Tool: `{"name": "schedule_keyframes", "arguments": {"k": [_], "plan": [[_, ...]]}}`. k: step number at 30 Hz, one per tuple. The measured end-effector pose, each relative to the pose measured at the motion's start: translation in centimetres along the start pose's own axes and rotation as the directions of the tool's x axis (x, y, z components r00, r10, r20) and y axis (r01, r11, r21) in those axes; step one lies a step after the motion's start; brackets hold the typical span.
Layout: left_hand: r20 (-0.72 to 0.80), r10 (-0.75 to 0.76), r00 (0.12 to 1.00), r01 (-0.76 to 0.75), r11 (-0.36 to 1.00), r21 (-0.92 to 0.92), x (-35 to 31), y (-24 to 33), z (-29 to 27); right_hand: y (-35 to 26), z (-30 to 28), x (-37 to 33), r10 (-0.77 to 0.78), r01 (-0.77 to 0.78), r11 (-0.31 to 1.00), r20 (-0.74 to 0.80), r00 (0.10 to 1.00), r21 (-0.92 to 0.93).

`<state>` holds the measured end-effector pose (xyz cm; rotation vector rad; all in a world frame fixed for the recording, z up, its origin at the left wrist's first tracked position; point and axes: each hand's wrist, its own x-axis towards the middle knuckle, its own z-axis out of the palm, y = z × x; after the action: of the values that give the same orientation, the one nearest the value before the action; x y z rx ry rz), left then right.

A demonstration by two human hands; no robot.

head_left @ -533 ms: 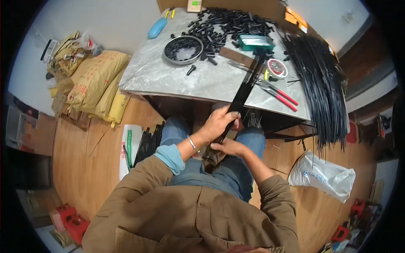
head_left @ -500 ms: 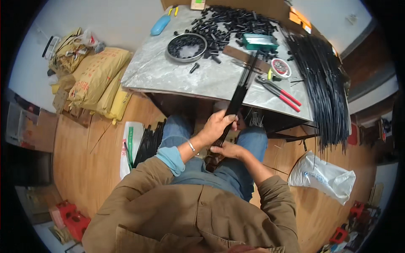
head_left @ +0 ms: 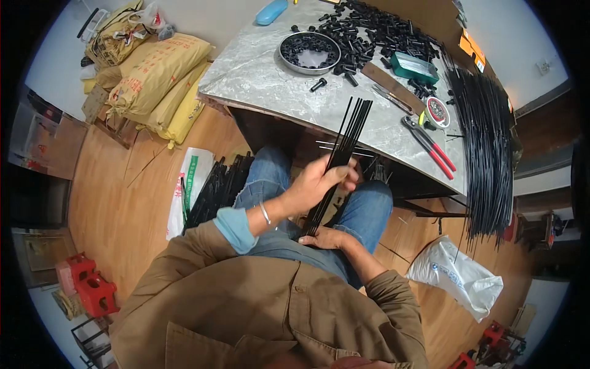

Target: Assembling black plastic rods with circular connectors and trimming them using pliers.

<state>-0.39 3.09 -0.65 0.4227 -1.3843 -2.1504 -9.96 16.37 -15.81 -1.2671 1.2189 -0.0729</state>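
A bundle of thin black rods (head_left: 353,126) rises at a slant above my lap, its upper ends slightly spread. My left hand (head_left: 322,184) is closed around its middle, the thumb across the front. Lower down, my right hand (head_left: 329,238) grips the bottom end of the bundle; some of its fingers are hidden behind the rods. A few rods stick out sideways behind my left hand. Nearest on the table are red-handled pliers (head_left: 430,147) and tweezers (head_left: 393,98).
The grey marble-look table (head_left: 246,80) carries a round metal dish (head_left: 310,54) of small black parts, heaped black bolts (head_left: 393,34), a green box (head_left: 415,67) and a brown bar (head_left: 393,87). Long black rods (head_left: 485,141) overhang its right edge. A white sack (head_left: 458,273) lies on the floor.
The bundle's top end has come down and back from over the table toward me. My left hand still grips its middle and my right its bottom. The whole view has shifted.
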Motion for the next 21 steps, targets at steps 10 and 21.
{"name": "schedule_keyframes", "arguments": {"k": [10,21], "plan": [[0.121,-0.075,0.99,0.064,0.994,0.094,0.8,0.1,5.0,-10.6,-16.3,-17.5,-0.316,0.654,0.732,-0.755,0.574,0.191],[0.035,-0.261,0.965,0.263,0.948,-0.181,0.4,-0.9,5.1,-18.0,-8.7,-22.9,-0.326,0.917,0.38,-0.909,0.259,0.125]]}}
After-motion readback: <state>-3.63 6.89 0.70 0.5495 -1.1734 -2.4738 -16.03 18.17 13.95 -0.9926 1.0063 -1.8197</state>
